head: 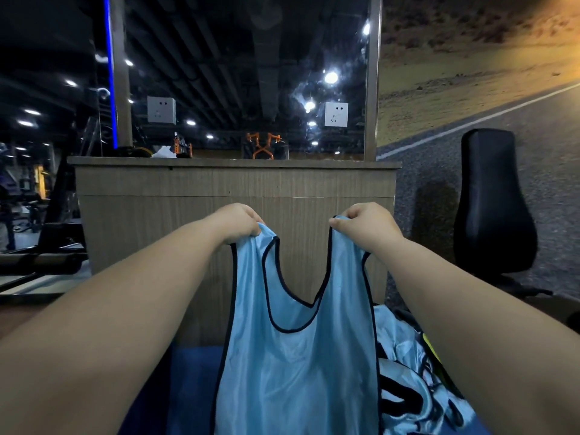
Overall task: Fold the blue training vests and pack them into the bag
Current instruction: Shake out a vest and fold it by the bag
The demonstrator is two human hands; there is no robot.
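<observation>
Hanging closest, a shiny light-blue training vest with black trim (298, 372) is pinched at one shoulder strap by the left hand (238, 222), at the other by the right hand (364, 224). Its long axis drops straight below both hands, held level and equally near.

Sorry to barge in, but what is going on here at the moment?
A person holds a shiny light-blue training vest with black trim up by its shoulder straps, the left hand pinching one strap, the right hand the other. It hangs unfolded before a wooden counter. More blue vests lie crumpled at lower right.
</observation>
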